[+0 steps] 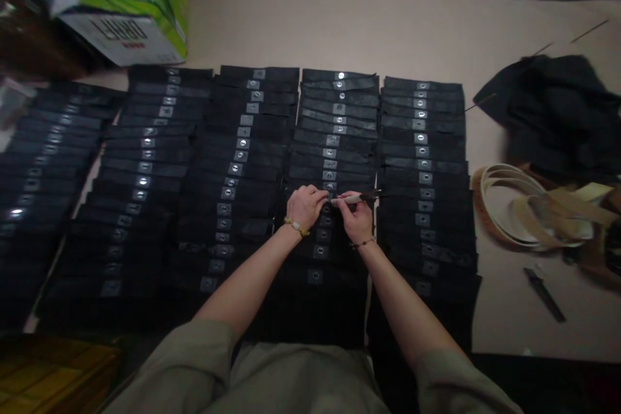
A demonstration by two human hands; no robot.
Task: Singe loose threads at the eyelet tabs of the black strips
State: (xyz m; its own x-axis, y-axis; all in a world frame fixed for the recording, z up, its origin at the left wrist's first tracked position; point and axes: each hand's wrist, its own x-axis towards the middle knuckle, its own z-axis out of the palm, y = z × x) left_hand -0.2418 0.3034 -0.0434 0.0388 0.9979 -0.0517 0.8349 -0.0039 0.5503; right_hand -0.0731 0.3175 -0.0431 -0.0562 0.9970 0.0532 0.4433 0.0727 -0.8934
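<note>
Overlapping black fabric pieces (334,239) lie in several columns, each with a small shiny square label bearing a round mark. Over the column just right of the middle, my left hand (306,207) has thumb and fingers pinched together at one label; whether it grips anything there is hidden. Close beside it, my right hand (356,217) is closed round a slim pen-like tool (354,198) with a pale body and a dark end pointing right. Its other end meets my fingertips near the label. The exact kind of tool is too blurred to tell.
A green and white box (140,13) stands at the back left. At the right lie a bunched black cloth (557,116), coiled tan strips (514,207) and a dark cutter-like object (544,294). A yellow crate-like thing (53,375) is at the lower left.
</note>
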